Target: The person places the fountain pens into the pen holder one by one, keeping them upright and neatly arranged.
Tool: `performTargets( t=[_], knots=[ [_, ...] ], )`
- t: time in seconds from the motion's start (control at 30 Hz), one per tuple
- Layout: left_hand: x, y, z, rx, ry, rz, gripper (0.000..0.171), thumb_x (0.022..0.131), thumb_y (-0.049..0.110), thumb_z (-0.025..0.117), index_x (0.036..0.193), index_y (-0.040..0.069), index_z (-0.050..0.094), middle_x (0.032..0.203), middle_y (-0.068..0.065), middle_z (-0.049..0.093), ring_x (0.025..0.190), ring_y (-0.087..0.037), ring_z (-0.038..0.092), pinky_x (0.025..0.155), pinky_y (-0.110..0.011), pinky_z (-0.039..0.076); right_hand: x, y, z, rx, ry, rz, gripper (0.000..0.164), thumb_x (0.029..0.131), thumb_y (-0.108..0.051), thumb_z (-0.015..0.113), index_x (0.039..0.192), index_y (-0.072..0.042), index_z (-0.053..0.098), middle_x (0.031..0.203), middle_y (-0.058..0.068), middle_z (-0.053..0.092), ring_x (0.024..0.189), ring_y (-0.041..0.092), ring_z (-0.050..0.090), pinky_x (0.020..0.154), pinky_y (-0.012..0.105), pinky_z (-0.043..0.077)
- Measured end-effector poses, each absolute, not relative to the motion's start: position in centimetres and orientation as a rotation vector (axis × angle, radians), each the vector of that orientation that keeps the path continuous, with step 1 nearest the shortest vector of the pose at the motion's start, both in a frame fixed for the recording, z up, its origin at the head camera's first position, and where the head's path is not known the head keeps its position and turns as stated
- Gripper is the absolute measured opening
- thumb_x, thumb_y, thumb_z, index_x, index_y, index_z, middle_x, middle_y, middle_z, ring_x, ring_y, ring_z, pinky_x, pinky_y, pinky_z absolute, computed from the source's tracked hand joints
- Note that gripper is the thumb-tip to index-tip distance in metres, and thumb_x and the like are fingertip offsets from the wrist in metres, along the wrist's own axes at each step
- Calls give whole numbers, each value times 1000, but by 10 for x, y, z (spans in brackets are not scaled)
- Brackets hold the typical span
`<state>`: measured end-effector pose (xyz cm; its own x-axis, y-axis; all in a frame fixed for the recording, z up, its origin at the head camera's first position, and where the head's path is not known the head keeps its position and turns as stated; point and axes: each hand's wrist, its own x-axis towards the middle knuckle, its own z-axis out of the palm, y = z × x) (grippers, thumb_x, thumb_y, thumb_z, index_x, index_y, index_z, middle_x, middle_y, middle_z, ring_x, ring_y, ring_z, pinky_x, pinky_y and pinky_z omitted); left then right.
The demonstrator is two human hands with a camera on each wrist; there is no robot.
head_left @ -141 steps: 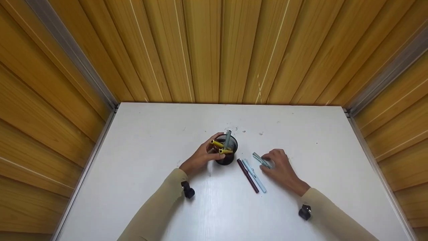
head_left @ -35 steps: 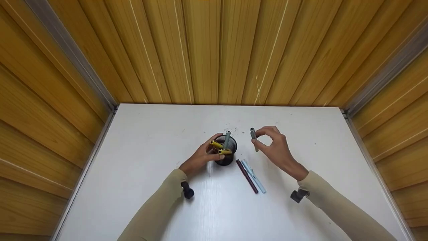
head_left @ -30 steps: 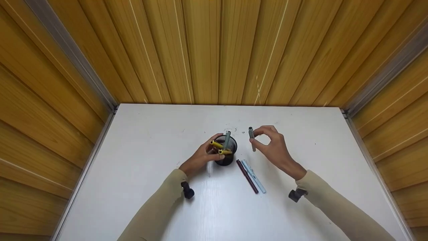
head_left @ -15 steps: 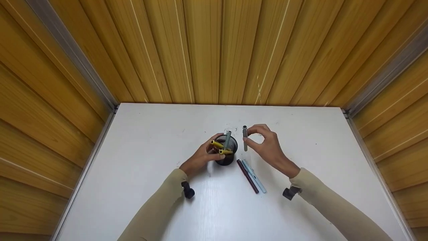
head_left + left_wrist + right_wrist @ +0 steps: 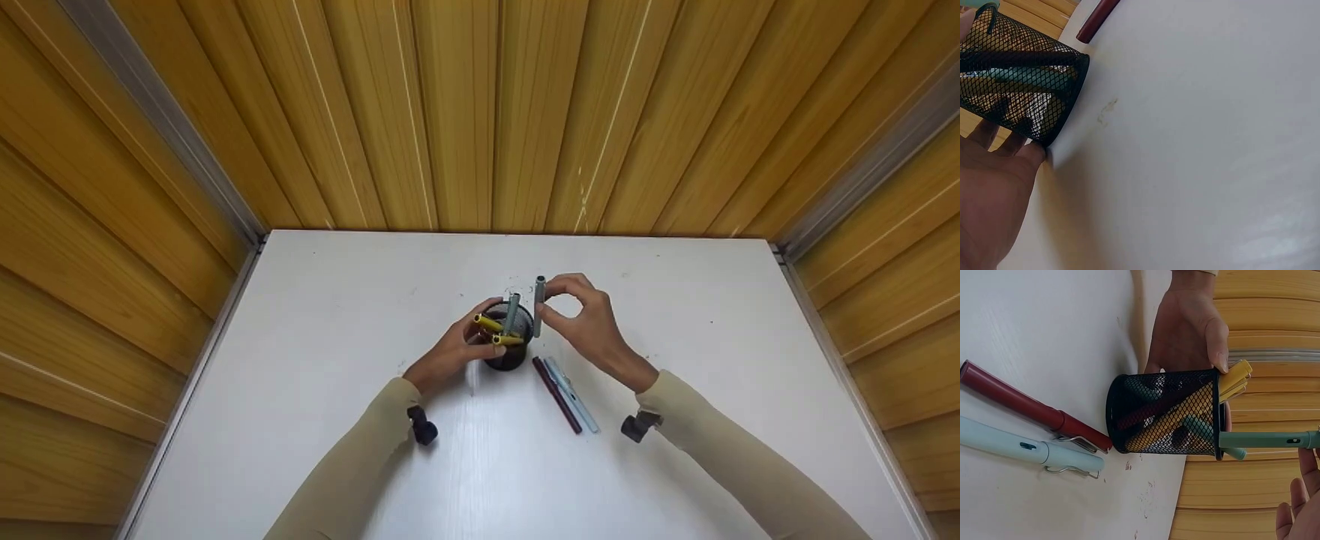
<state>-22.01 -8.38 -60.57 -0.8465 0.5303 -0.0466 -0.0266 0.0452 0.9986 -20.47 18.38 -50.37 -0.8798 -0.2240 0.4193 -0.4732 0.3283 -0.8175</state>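
Note:
A black mesh pen cup (image 5: 507,363) stands upright on the table, and my left hand (image 5: 448,351) grips its side. Two yellow pens (image 5: 487,323) and a green pen (image 5: 512,313) lean out of it; through the mesh a dark red pen (image 5: 1145,412) also shows. Between thumb and fingers, my right hand (image 5: 589,319) pinches a second green pen (image 5: 539,300), held upright at the cup's right rim. In the right wrist view its lower end meets the rim; whether it is inside, I cannot tell.
In front of the cup, to its right, a dark red pen (image 5: 556,394) and a light blue pen (image 5: 573,396) lie side by side on the white table (image 5: 337,465). Wood-patterned panels (image 5: 465,112) enclose the back and sides.
My right hand has lifted the green pen from the table, turned it upright and carried it left to the cup's rim. My left hand stays on the cup.

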Motion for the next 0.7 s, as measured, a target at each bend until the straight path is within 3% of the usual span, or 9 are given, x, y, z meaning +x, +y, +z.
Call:
performTargets(
  t=[0.2, 0.43, 0.7],
  knots=[
    [-220, -85, -607, 510, 1933, 1847, 92, 98, 35, 84, 175, 32, 33, 164, 2, 50, 161, -30, 36, 131, -59, 25, -207, 177, -504, 652, -2325, 1588, 18, 95, 0, 84, 112, -7, 80, 115, 6, 72, 114, 22, 66, 107, 48, 49],
    [-220, -85, -606, 494, 1964, 1824, 87, 97, 38, 84, 170, 46, 38, 166, 3, 49, 163, -32, 33, 131, -62, 23, -210, 172, -512, 681, -2344, 1583, 18, 94, -1, 86, 111, -7, 81, 113, 5, 73, 117, 21, 63, 107, 50, 49],
    [-219, -85, -606, 473, 1978, 1806, 86, 97, 37, 83, 168, 51, 37, 169, 7, 45, 165, -32, 28, 132, -62, 20, -211, 169, -528, 770, -2430, 1487, 17, 95, -2, 85, 111, -7, 83, 114, 3, 74, 120, 24, 60, 106, 50, 52]
  ],
)
